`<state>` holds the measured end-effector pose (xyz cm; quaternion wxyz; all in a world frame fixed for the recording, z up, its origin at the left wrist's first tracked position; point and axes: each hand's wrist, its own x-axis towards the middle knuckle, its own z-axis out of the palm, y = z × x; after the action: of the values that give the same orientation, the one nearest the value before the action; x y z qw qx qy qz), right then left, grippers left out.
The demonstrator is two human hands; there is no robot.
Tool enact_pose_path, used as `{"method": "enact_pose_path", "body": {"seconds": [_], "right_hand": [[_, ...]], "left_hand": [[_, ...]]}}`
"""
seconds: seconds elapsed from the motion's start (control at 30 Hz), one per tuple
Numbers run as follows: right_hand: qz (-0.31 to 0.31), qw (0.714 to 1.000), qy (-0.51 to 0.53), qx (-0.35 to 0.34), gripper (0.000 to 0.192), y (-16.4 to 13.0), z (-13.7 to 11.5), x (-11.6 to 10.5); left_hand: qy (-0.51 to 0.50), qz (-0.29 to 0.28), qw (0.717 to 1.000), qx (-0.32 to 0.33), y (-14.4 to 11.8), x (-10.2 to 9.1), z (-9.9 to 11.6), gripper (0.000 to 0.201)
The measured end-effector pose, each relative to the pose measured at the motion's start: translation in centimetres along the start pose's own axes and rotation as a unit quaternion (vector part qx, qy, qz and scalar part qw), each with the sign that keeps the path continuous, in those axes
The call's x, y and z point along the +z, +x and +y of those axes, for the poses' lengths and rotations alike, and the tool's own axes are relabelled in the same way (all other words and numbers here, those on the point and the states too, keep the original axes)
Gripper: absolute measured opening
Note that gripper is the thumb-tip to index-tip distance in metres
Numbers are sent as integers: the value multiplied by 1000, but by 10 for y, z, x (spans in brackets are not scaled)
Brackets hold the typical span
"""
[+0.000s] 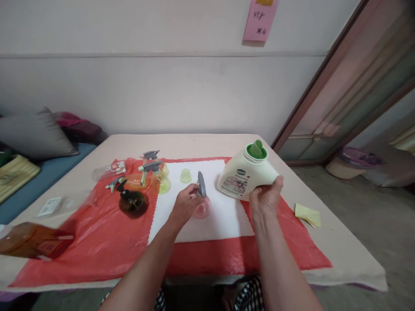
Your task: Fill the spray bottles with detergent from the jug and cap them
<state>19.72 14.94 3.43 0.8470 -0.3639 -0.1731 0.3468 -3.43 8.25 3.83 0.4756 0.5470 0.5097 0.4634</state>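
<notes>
My right hand (266, 196) grips a cream detergent bottle (243, 177) with a green spout, tilted to the left above the white cloth (223, 216). My left hand (185, 204) holds the grey trigger head (201, 185) of a small pink spray bottle (203, 209) that stands on the cloth. The two bottles are apart. A small pale green cap (186, 175) lies on the cloth behind my left hand.
On the red sheet (97, 246) to the left stand a dark brown spray bottle (132, 202), an orange one (136, 181) and yellow ones (161, 179). An orange packet (32, 239) lies at the table's left edge. Yellow paper notes (308, 214) lie at right.
</notes>
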Motion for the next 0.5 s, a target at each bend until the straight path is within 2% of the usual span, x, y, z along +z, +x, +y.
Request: {"method": "enact_pose_path", "body": {"seconds": [0.1, 0.2, 0.37, 0.5], "right_hand": [[-12, 999, -21, 36, 56, -1, 12, 4], [-17, 994, -70, 78, 56, 0, 21, 3], [1, 985, -147, 95, 40, -5, 18, -11], [13, 976, -210, 49, 18, -27, 7, -18]], "left_hand": [[-46, -28, 999, -1, 0, -1, -4, 26], [-45, -27, 999, 6, 1, -1, -9, 28], [10, -9, 1000, 4, 1, -2, -11, 33], [90, -1, 996, -14, -2, -3, -11, 36]]}}
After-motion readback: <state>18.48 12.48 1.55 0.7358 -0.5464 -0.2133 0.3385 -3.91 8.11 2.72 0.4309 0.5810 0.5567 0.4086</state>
